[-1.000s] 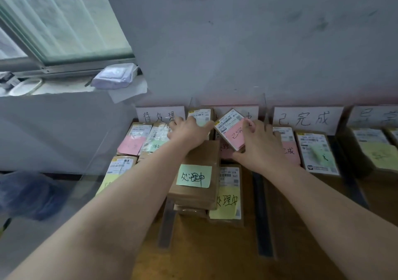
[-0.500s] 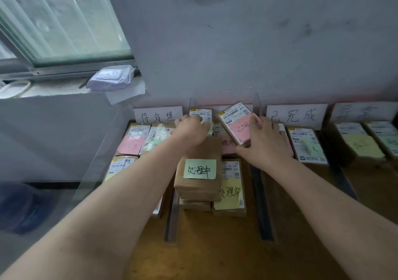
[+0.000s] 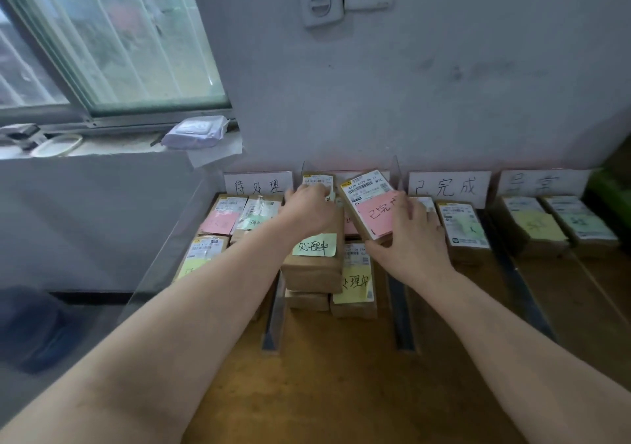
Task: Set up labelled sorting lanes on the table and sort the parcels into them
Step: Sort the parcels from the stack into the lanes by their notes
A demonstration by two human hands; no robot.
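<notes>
1. The right hand (image 3: 413, 238) grips the pink-note parcel (image 3: 363, 187). The thumb is hooked under its near edge and the fingers are curled round its 3 o'clock edge.
2. That parcel is tilted, its far end pointing toward 1 o'clock. It sits over the second lane from the left, close to the back wall.
3. The left hand (image 3: 309, 211) lies knuckles up at 9 o'clock of that parcel. Its fingers bend down against a standing parcel (image 3: 317, 182); I cannot tell whether they pinch it or only press.
4. At 6 o'clock of the left hand, a brown parcel (image 3: 312, 269) with a green note (image 3: 314, 246) tops a stack. A yellow-note parcel (image 3: 355, 284) lies just beside it at 3 o'clock.
5. Clear dividers (image 3: 273, 317) run from 6 to 12 o'clock across the wooden table (image 3: 341, 392), marking the lanes. Paper signs (image 3: 449, 186) stand at the 12 o'clock end.
6. More parcels (image 3: 464, 228) fill the lanes at 3 o'clock of the right hand, and others lie at 9 o'clock of the left.
7. A wrapped packet (image 3: 196, 132) rests on the window sill at 10 o'clock.
</notes>
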